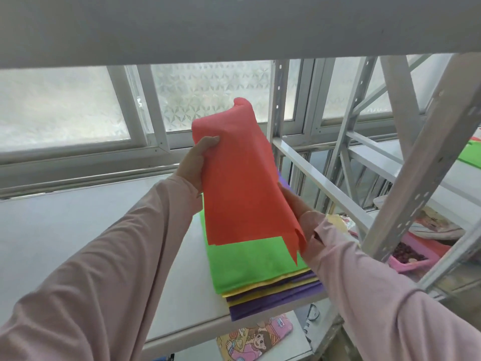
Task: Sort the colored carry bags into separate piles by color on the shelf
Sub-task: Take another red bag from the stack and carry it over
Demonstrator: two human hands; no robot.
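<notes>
A red carry bag point(239, 183) hangs lifted above the shelf, held by both hands. My left hand point(196, 162) grips its upper left edge, with the thumb on the front. My right hand point(299, 209) holds its lower right edge, mostly hidden behind the fabric. Beneath it lies a mixed stack of bags on the white shelf point(78, 230): a green bag point(255, 264) on top, then yellow bags point(273, 287) and purple bags point(276, 303) below. The stack sits at the shelf's right end, near the front edge.
An upper shelf board point(234, 24) spans overhead. A grey metal upright point(426, 157) stands at the right. Another green bag point(471, 155) lies on the neighbouring rack. A cartoon-printed pouch point(255, 340) lies on the lower shelf. Frosted windows point(208, 92) run behind.
</notes>
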